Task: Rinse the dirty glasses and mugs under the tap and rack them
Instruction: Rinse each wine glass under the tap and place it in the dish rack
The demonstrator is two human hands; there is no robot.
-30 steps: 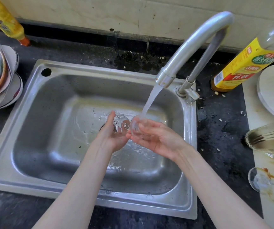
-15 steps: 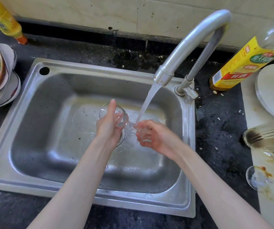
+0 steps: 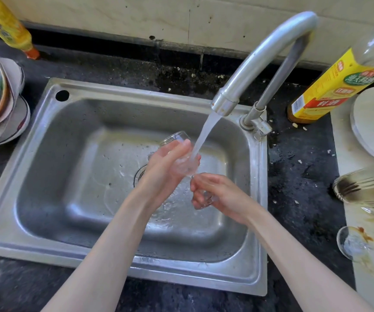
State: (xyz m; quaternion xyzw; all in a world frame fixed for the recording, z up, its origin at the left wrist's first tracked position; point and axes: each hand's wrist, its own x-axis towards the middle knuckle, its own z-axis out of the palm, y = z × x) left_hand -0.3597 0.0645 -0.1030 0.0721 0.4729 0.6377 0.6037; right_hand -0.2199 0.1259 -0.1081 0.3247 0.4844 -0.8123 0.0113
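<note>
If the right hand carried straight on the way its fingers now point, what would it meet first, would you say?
Probably the left hand and the glass it holds: the right hand points left toward them, nearly touching. Depth is unclear.

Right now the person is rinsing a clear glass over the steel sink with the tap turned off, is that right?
Not quite: the tap is running. The head view shows a stream of water pouring from its spout onto the clear glass, which the left hand holds over the steel sink. The right hand is just below the glass.
</note>
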